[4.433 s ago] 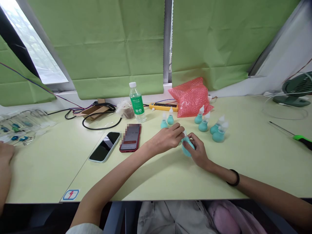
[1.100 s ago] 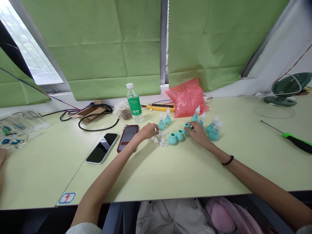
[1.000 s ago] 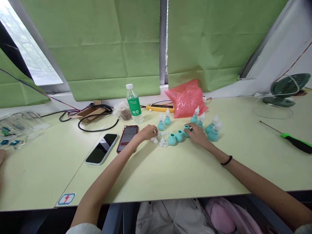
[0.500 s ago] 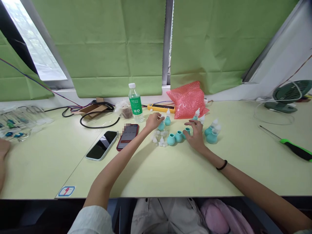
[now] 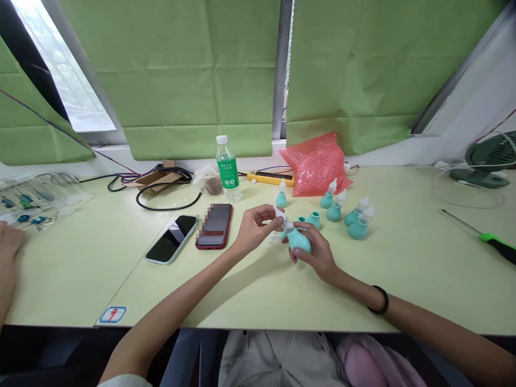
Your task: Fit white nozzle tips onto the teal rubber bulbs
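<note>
Pale green table (image 5: 403, 269); pink bubble bag (image 5: 316, 164) at back. Right hand (image 5: 316, 255) closed round teal bulb (image 5: 300, 243), mid-table, just in front of spare bulbs (image 5: 357, 217). Left hand (image 5: 253, 230) pinching white tip (image 5: 279, 213) at bulb's top.

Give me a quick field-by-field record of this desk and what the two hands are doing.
Right hand: wrapped around a teal rubber bulb
Left hand: fingers pinch the white tip on that bulb
Behind the hands: five more tipped bulbs; an open bulb with no tip
Left of the hands: red phone, black phone, water bottle
Far side: pink bubble bag
Right edge: green-handled screwdriver
Left edge: another person's hand
</note>
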A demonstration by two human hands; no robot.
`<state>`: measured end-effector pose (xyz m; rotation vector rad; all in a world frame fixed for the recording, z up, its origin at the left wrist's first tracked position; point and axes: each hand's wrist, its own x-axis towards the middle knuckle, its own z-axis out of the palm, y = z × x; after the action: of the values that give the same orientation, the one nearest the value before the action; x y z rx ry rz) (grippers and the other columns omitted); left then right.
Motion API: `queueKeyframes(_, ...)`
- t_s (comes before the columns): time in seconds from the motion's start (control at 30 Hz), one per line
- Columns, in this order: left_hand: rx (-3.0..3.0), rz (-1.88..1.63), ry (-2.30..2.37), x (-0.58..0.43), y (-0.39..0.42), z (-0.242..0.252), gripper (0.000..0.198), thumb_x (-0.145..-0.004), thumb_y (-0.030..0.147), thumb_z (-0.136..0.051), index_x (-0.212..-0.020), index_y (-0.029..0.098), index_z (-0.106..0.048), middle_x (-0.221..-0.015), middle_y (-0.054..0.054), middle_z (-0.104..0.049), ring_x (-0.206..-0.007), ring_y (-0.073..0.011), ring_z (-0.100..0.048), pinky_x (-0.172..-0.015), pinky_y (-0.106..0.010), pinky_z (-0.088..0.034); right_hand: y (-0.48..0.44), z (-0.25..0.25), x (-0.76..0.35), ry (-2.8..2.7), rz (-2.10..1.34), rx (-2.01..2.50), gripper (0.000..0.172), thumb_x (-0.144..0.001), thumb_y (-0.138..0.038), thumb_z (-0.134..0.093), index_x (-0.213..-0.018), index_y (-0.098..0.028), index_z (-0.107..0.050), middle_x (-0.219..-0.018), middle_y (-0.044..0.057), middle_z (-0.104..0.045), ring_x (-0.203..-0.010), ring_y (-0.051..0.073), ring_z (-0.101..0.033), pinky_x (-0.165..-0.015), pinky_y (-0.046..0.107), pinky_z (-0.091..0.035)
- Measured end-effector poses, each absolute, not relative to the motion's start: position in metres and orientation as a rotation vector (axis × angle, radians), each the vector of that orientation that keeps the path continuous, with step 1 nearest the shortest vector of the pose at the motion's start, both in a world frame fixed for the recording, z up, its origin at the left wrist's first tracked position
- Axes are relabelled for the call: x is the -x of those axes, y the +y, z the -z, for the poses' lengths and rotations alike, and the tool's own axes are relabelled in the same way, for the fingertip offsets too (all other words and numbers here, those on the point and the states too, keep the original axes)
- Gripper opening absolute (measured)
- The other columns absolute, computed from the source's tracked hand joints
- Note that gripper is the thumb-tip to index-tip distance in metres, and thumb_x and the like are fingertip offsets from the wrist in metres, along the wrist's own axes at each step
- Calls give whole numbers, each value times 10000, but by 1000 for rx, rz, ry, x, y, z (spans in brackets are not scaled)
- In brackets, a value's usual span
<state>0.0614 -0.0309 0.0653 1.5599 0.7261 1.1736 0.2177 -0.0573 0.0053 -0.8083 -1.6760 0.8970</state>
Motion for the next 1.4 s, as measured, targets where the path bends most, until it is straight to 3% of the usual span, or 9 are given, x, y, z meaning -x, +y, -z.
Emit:
queueKeyframes(0.13, -1694, -1200, 810, -57, -23, -52, 235, -639, 298, -578, -728, 85, -621, -804, -92, -625, -839, -205, -556, -659, -264, -490, -53, -1, -216, -1631, -873, 1037, 285, -708, -349, -491, -949, -202, -456, -722, 13, -542, -538, 114, -477, -464, 237, -380)
queueKeyframes(0.4, -1994, -1455, 1058, -41, 0, -39, 231, -641, 283, -579, -787, 114, -638, -833, -87, -639, -725, -169, -593, -644, -276, -503, -53, -2, -213, -1676, -756, 1261, 225, -703, -349, -481, -859, -187, -486, -702, 0, -538, -602, 125, -480, -529, 238, -393)
queueKeyframes(0.5, -2267, -1344, 1133, -32, 12, -31, 193, -653, 271, -570, -776, 140, -641, -819, -73, -641, -753, -168, -581, -704, -294, -475, -54, -1, -212, -1751, -677, 1238, 230, -666, -322, -513, -848, -181, -514, -745, 18, -562, -661, 151, -508, -573, 258, -408)
queueKeyframes(0.7, -2557, -907, 1267, -30, 23, -9, 300, -721, 240, -474, -999, 163, -557, -931, -76, -611, -833, -176, -551, -747, -320, -434, -53, 3, -212, -1806, -631, 1191, 256, -630, -321, -549, -840, -188, -489, -743, 20, -572, -628, 151, -524, -586, 280, -418)
queueKeyframes(0.9, -2647, -1138, 1003, -37, 7, -18, 282, -721, 162, -424, -963, 160, -568, -863, -68, -611, -831, -167, -508, -728, -321, -430, -51, 4, -214, -1806, -586, 1178, 210, -631, -329, -542, -779, -190, -487, -722, 17, -570, -623, 147, -512, -571, 272, -412)
queueKeyframes(1.17, -2926, -858, 739, -41, -14, -25, 285, -750, 213, -423, -1013, 182, -529, -950, -76, -572, -923, -195, -438, -732, -342, -423, -48, -2, -219, -1760, -597, 1194, 169, -629, -317, -550, -711, -176, -509, -619, -10, -528, -531, 113, -454, -495, 233, -379)
queueKeyframes(1.4, -2947, -1014, 679, -42, -13, -16, 221, -783, 206, -410, -966, 169, -528, -899, -81, -583, -879, -172, -458, -687, -317, -443, -51, -6, -219, -1749, -633, 1191, 161, -637, -320, -545, -683, -176, -491, -598, -14, -506, -518, 110, -439, -482, 229, -366)
